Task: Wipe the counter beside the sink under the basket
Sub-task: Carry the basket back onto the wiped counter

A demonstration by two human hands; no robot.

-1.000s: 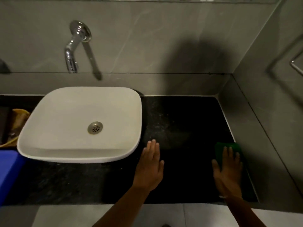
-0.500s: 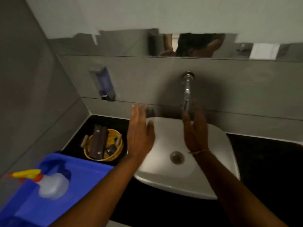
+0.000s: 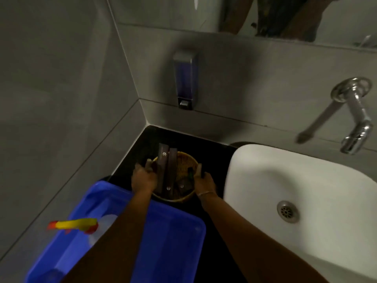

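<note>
A round woven basket stands on the black counter in the corner left of the white sink. It holds two long dark brown boxes and a few small dark items. My left hand grips the basket's left handle. My right hand grips its right handle. The green cloth is out of sight.
A blue plastic tub sits on the counter right in front of the basket, with a spray bottle with a yellow and red trigger inside. A soap dispenser hangs on the wall above. The chrome tap juts over the sink.
My view swung left from the counter's right side to its left corner. My right hand left the green cloth. Both hands crossed the sink and closed on the basket's handles.
</note>
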